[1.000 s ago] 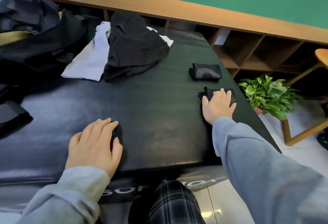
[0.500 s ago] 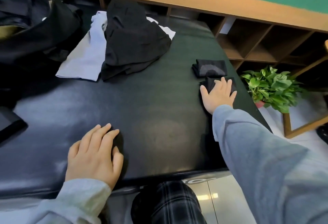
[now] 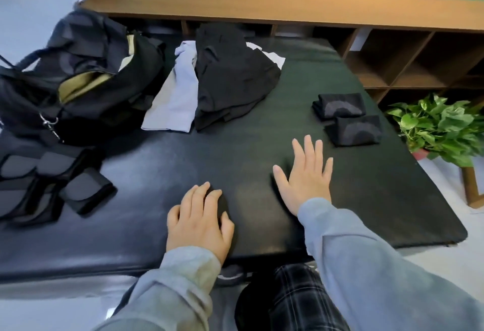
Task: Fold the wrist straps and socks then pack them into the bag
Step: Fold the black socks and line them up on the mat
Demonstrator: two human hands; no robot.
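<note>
Two folded dark socks lie side by side at the right of the black padded bench (image 3: 146, 168): the far sock (image 3: 339, 106) and the near sock (image 3: 353, 130). My right hand (image 3: 306, 176) hovers flat with spread fingers, just left of and nearer than the near sock, touching neither. My left hand (image 3: 199, 218) rests palm down near the front edge, fingers slightly bent over a dark spot I cannot identify. Several black and grey wrist straps (image 3: 49, 181) lie in a loose pile at the left. An open black bag (image 3: 78, 76) with a tan lining stands at the back left.
A black garment (image 3: 233, 79) lies over a light blue one (image 3: 178, 97) at the back middle of the bench. A wooden shelf unit (image 3: 408, 61) runs behind and to the right. A potted green plant (image 3: 440, 129) stands off the bench's right edge.
My right hand has let go of the near sock and drawn back toward me and to the left. The view has swung left, bringing the straps and bag into sight. My left hand stayed put.
</note>
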